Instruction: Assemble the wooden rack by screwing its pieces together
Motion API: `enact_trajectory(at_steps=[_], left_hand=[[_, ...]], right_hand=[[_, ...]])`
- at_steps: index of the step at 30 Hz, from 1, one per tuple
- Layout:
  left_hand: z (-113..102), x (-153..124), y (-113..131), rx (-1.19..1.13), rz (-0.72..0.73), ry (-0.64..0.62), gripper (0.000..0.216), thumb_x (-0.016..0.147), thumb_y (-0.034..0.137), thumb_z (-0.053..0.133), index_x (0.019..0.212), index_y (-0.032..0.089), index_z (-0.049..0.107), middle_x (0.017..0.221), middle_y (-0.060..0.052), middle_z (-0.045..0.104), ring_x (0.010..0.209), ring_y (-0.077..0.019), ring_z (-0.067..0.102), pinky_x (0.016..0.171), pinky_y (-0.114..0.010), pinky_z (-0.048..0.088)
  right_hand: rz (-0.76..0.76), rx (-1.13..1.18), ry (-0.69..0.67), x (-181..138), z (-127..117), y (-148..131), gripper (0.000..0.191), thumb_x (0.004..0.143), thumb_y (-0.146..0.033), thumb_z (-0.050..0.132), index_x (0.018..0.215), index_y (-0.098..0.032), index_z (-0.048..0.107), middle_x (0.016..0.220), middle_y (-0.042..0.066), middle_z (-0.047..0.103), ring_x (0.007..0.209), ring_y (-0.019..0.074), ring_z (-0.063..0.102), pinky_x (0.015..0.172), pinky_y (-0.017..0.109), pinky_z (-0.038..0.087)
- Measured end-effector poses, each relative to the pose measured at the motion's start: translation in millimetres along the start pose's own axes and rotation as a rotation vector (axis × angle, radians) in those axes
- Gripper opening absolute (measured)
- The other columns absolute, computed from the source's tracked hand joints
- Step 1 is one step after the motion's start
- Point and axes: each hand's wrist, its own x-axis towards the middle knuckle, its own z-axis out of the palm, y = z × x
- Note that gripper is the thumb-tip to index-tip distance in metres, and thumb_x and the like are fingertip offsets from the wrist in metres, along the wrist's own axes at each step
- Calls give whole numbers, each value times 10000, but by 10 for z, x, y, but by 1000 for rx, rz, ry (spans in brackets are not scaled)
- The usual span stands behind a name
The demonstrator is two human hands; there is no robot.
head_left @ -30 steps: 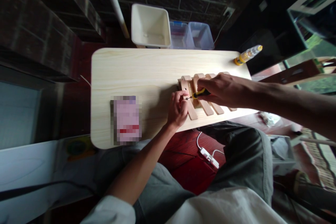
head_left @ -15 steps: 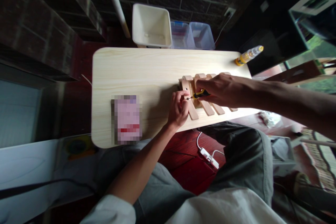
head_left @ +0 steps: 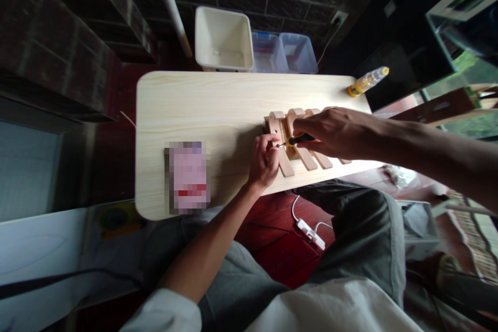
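Note:
A wooden rack (head_left: 287, 163) with several curved wooden strips lies near the right front of the table. My right hand (head_left: 321, 127) is closed round a black and yellow screwdriver (head_left: 300, 138), its shaft pointing left across the leftmost strip. At the shaft's end is a small dark piece, perhaps a screw head. My left hand (head_left: 265, 158) is closed at the left edge of that strip, fingertips beside the screwdriver's tip; what they pinch is too small to make out. A shiny round spot, a hole or fastener, shows higher on the strip.
On the pale wooden table (head_left: 194, 109), a clear and yellow bottle-shaped container (head_left: 368, 81) lies at the far right corner. A blurred pink item (head_left: 189, 176) rests at the front left. Beyond the back edge stand a cream bin (head_left: 223, 36) and clear plastic boxes (head_left: 298, 52).
The screwdriver's handle has turned slightly in my right hand, with less yellow showing. My left hand and the wooden rack stay in place.

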Motion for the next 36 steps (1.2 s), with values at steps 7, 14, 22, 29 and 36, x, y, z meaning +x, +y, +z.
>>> enact_trajectory(at_steps=[7, 14, 22, 29, 36], left_hand=[[6, 1, 1, -6, 15, 12, 244, 1005, 193, 481, 1172, 250, 650, 1146, -78, 695, 1081, -256, 679, 1043, -408, 572], [2, 2, -1, 4, 11, 7, 241, 1016, 190, 485, 1176, 251, 654, 1156, -82, 695, 1093, -256, 681, 1046, -411, 574], [-2, -9, 9, 11, 7, 12, 245, 1017, 185, 492, 1184, 254, 656, 1159, -80, 701, 1112, -257, 683, 1045, -409, 584], [5, -6, 2, -18, -10, 13, 252, 1002, 182, 498, 1187, 250, 654, 1165, -84, 686, 1128, -259, 694, 1075, -423, 581], [0, -16, 16, -5, -38, 6, 273, 992, 161, 493, 1185, 266, 655, 1184, -82, 689, 1062, -248, 686, 990, -401, 595]], right_hand=[[87, -98, -16, -7, 38, -6, 256, 1114, -308, 575, 1274, -152, 698, 878, 106, 770, 673, 199, 633, 629, 340, 268], [-42, -122, 42, -16, 77, 29, 245, 1073, -217, 625, 1301, -146, 677, 1013, 129, 791, 786, 220, 674, 663, 340, 310], [57, -53, -21, 18, 29, 13, 249, 1092, -278, 620, 1289, -147, 699, 921, 109, 783, 705, 197, 644, 642, 331, 285], [-63, 19, 31, 38, 36, 38, 229, 1073, -212, 606, 1273, -171, 711, 1057, 122, 813, 785, 201, 673, 659, 326, 333], [52, 26, 50, 69, 51, -9, 225, 1075, -279, 633, 1231, -141, 720, 860, 99, 777, 722, 203, 656, 648, 320, 317]])
